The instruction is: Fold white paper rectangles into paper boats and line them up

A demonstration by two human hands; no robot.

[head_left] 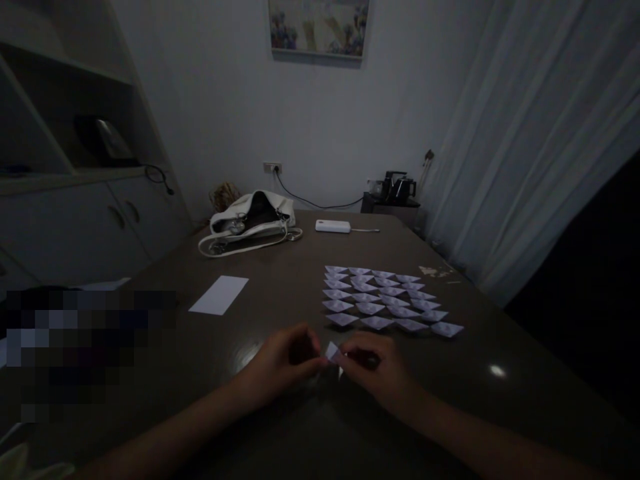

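Between my two hands is a small folded piece of white paper (pixel 333 351), held above the near part of the table. My left hand (pixel 283 363) pinches its left side between thumb and fingers. On the other side, my right hand (pixel 377 367) grips it the same way. Just beyond my right hand, several folded paper boats (pixel 369 308) stand in rows on the brown table (pixel 280 287). A flat white sheet of paper (pixel 220 295) lies to the left, apart from my hands.
A white handbag (pixel 255 220) sits open at the far left of the table. A white power bank (pixel 333 227) with a short cable lies at the back. Small scraps (pixel 435 271) lie near the right edge. Sheer curtains (pixel 500 133) hang on the right.
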